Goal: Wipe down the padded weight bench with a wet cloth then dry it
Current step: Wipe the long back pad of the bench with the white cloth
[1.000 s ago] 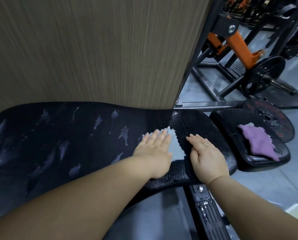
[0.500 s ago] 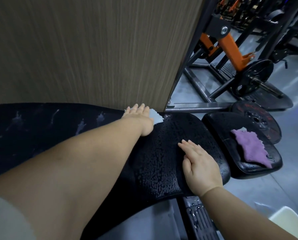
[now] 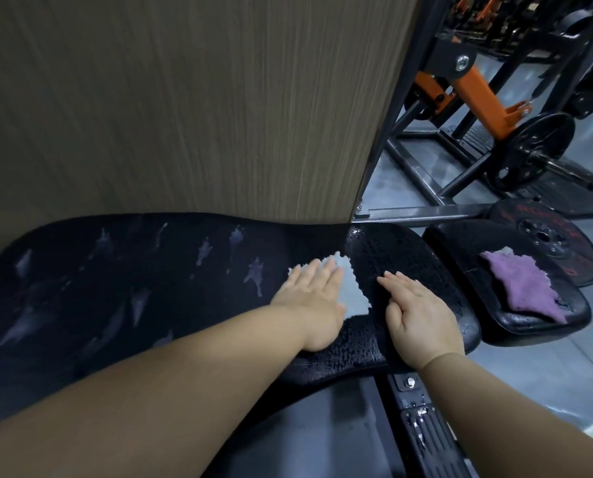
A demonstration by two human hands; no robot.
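Nearest, a dark frame rail [image 3: 422, 432] spotted with water runs under the right forearm, below the near edge of the padded bench [image 3: 150, 288]. The bench's long axis runs left to right across the view.

On its right end both hands lie flat, side by side. The left hand [image 3: 308, 305] presses on a pale cloth [image 3: 352, 291] with its fingers [image 3: 322, 274] straight and close together, pointing far. The cloth's free part sticks out to the right of them, into the gap between the hands. The right hand [image 3: 422, 315] rests bare on the padding just right of the cloth. Its fingers [image 3: 402, 282] are straight and together, and it holds nothing; it looks to be bracing.

The move seems to turn on this: the padding under and beyond the right hand is beaded with water, while the long stretch to the left shows only scattered pale streaks. So the left hand's cloth has most of the bench lying to its left along that axis, and I judge its strokes will work that way.

Farther right, on a separate seat pad [image 3: 460, 250], lies a crumpled purple cloth [image 3: 522, 284], well nearer the right hand than the left. Beyond it a weight plate [image 3: 547, 243] lies flat, and a wood-grain panel [image 3: 184, 98] rises along the bench's far edge.
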